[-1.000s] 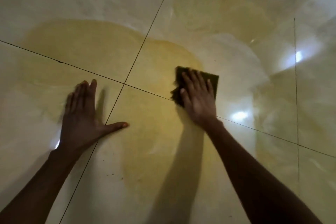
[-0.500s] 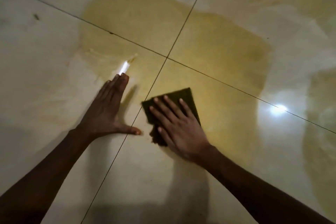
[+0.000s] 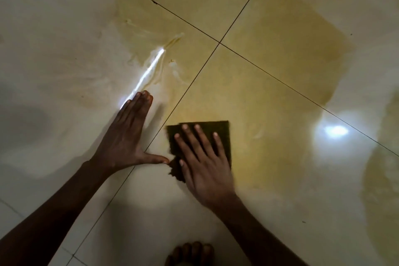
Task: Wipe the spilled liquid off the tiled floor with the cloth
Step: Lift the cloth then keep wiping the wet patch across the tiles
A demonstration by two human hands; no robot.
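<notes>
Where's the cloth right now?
In the head view, the cloth lies flat under the right hand, just right of the tile seam, beside the left hand's thumb.

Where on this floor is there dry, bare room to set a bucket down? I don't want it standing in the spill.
Pale, seemingly dry tile lies left of the left hand and near the foot. The yellow spill covers the tile joint and runs beyond the cloth under the right hand; it is crowded where thumb meets cloth.
</notes>
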